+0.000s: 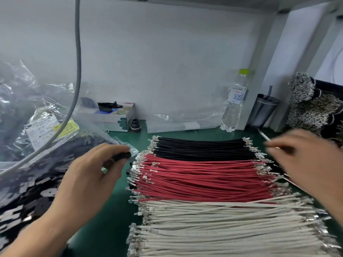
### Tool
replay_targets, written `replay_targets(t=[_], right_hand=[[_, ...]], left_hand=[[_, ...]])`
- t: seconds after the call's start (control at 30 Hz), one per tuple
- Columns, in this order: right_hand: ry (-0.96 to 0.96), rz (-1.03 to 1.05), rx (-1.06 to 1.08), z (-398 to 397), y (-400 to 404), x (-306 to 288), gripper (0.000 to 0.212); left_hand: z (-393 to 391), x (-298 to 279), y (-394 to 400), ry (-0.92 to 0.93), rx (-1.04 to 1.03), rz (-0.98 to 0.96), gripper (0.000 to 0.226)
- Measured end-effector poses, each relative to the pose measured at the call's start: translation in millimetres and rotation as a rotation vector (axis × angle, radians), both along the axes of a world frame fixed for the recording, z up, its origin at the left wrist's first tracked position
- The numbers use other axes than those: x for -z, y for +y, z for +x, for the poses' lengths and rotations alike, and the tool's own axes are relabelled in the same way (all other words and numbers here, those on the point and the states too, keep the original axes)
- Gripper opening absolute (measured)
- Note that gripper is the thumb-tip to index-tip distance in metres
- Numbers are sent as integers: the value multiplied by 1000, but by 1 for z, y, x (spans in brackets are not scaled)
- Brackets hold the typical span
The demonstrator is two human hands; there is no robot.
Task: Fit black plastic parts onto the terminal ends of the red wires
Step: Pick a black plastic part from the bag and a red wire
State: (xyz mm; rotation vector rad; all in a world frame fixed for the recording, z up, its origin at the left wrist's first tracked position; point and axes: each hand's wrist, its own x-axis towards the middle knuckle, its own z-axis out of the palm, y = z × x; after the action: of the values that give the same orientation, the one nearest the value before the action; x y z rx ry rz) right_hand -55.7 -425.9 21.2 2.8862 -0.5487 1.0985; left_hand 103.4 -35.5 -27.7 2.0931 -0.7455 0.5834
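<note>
Water bottle (233,104) (capped), tissue box (118,118)

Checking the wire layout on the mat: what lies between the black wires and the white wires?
The red wires lie between them, touching the black wires behind and the white wires in front. The head view shows this.

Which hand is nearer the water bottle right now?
Right. The right hand lies below and just right of the water bottle; the left hand, gripping a black plastic part, is far to its left.
</note>
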Motion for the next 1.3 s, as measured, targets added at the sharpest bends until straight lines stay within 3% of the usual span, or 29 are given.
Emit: replay_targets(t=[0.07, 0.13, 0.23, 0.47, 0.57, 0.77, 1.0, 1.2, 1.3], right_hand=[[75, 188, -287, 46, 63, -12, 13], [237, 260, -433, 89, 102, -5, 13], [430, 286, -452, 131, 123, 11, 25], [373, 190, -457, 144, 116, 15, 7], [362, 168, -461, 141, 111, 15, 8], [464, 163, -526, 140, 115, 16, 4], [368, 144, -497, 137, 112, 5, 8], [38, 311, -519, 133, 106, -39, 22], [-65, 276, -512, 125, 103, -63, 17]], left_hand=[[-5, 1, -3, 26, 35, -127, 38], [-15, 3, -9, 34, 85, -147, 30], [-26, 2, -16, 38, 157, -100, 30], [-40, -6, -31, -35, 188, -59, 25], [-44, -6, -34, -16, 172, -70, 42], [-44, -3, -32, 32, 185, -100, 49], [-43, -3, -32, 42, 152, -125, 46], [-40, 0, -31, 102, 142, -143, 41], [-39, 0, -29, 92, 165, -157, 39]])
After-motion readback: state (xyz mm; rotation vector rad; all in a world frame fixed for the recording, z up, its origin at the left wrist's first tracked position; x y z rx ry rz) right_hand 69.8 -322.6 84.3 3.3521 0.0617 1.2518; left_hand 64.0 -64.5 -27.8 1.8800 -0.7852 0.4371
